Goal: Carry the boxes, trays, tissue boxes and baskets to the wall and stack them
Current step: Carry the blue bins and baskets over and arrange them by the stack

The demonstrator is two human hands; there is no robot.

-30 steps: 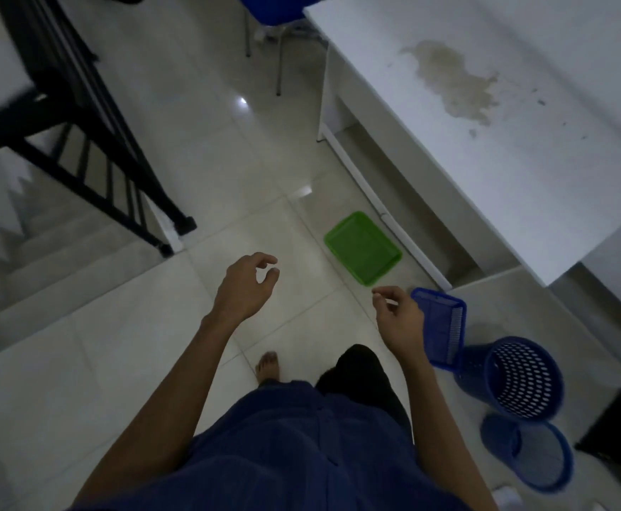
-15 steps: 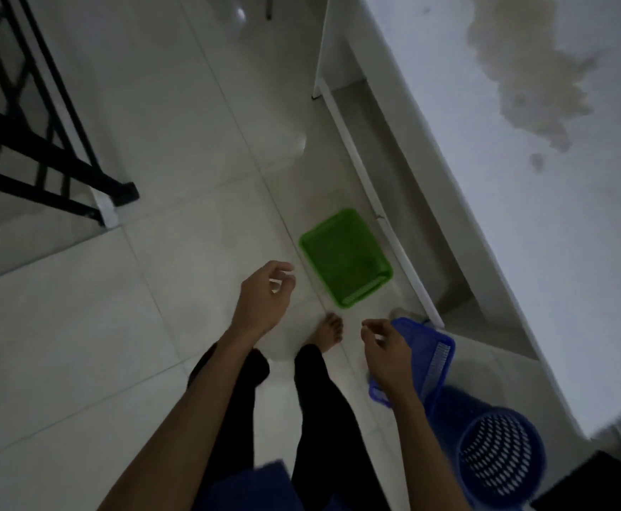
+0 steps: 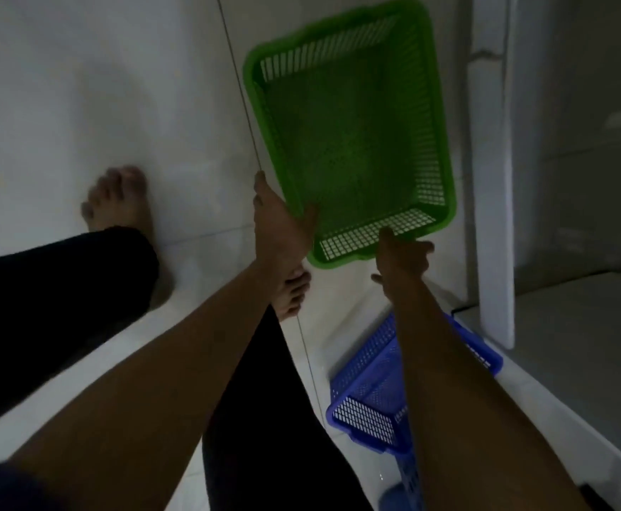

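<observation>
Green tray [image 3: 349, 142] on pale tiled floor [image 3: 80, 86], white desk [image 3: 493, 178] beside

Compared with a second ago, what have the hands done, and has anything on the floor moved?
Both hands, empty and in the air before, have dropped to the green tray: the left hand grips its near-left rim, and the right hand touches the near rim, grip unclear. The blue tray has not moved.
</observation>
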